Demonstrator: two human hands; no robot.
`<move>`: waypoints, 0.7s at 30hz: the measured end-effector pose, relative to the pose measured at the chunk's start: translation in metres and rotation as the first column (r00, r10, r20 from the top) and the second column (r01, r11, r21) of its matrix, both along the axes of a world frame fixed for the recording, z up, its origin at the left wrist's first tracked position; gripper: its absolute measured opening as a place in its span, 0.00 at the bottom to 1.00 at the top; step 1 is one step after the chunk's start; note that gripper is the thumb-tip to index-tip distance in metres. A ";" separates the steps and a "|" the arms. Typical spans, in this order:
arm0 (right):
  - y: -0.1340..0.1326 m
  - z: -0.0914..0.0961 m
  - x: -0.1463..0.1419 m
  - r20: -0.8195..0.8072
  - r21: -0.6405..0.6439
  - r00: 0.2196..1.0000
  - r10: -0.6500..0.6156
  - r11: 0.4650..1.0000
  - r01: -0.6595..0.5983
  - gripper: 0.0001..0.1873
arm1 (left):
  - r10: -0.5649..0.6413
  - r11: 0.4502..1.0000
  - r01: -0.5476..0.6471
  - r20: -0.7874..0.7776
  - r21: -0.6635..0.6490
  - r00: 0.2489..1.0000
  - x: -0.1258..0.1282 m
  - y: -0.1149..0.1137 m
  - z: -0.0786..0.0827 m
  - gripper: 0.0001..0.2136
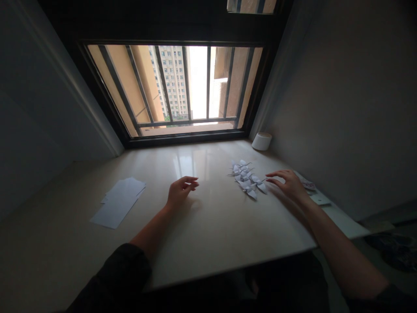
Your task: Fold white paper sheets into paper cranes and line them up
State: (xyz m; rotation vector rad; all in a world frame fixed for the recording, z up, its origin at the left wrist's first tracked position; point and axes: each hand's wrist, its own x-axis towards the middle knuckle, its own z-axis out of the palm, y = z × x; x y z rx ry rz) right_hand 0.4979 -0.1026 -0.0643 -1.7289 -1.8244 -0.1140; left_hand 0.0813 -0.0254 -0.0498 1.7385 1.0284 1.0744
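Note:
A cluster of several folded white paper cranes [245, 177] sits on the table, right of the middle. My right hand [289, 184] is at the cluster's right edge, with thumb and forefinger brought together at the pointed end of the nearest paper crane [259, 184]. The contact at the fingertips is small and hard to see. My left hand [183, 190] hovers over the middle of the table, fingers loosely bent and apart, with nothing in it. Farther left lies a loose stack of white paper sheets [119, 202], flat and partly fanned out.
The pale, glossy table [202, 234] runs up to a barred window [176, 87]. A white rounded object [262, 141] stands in the back right corner. Beyond my right hand, flat items [321, 199] lie along the wall side. The table's front edge is close to my body.

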 end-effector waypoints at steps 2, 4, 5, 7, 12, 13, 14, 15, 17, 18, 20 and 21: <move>-0.003 0.006 -0.001 -0.051 0.050 0.998 -0.048 0.997 0.051 0.18 | 0.005 1.000 -0.005 -0.005 0.004 1.000 0.000 0.000 -0.001 0.16; -0.005 0.015 -0.003 -0.121 0.089 0.987 -0.102 0.990 0.113 0.19 | 0.012 1.000 -0.012 -0.009 0.009 1.000 0.000 0.001 -0.001 0.15; -0.007 0.020 -0.006 -0.158 0.094 0.981 -0.116 0.987 0.132 0.19 | 0.016 1.000 -0.016 -0.009 0.010 1.000 0.000 0.001 -0.001 0.15; -0.008 0.032 -0.016 -0.200 0.106 0.972 -0.120 0.984 0.143 0.19 | 0.018 1.000 -0.018 -0.006 0.010 1.000 0.001 0.001 -0.001 0.16; -0.002 0.060 -0.094 -0.260 0.144 0.966 0.002 0.989 0.036 0.18 | 0.027 0.999 -0.027 0.018 0.024 0.999 0.002 -0.001 -0.001 0.16; 0.001 0.064 -0.117 -0.252 0.145 0.965 0.067 0.989 -0.031 0.17 | 0.049 0.998 -0.050 0.027 0.035 0.998 0.001 -0.002 0.000 0.16; 0.005 0.066 -0.142 -0.222 0.124 0.966 0.129 0.987 -0.103 0.16 | 0.084 0.995 -0.086 0.036 0.049 0.996 0.000 -0.003 0.002 0.16; 0.010 0.066 -0.168 -0.188 0.090 0.966 0.177 0.983 -0.163 0.14 | 0.128 0.989 -0.131 0.048 0.066 0.991 -0.001 -0.004 0.004 0.16; 0.019 0.062 -0.217 -0.113 0.001 0.962 0.248 0.968 -0.250 0.13 | 0.233 0.965 -0.240 0.069 0.110 0.970 -0.005 -0.004 0.011 0.16; 0.023 0.057 -0.239 -0.067 -0.053 0.956 0.285 0.956 -0.289 0.13 | 0.269 0.950 -0.280 0.092 0.137 0.959 -0.008 -0.003 0.016 0.16; 0.028 0.045 -0.276 0.010 -0.135 0.933 0.359 0.925 -0.355 0.13 | 0.342 0.915 -0.362 0.132 0.177 0.930 -0.017 -0.001 0.026 0.17; 0.029 0.039 -0.291 0.035 -0.147 0.923 0.383 0.916 -0.374 0.12 | 0.367 0.903 -0.387 0.130 0.188 0.921 -0.024 0.000 0.031 0.16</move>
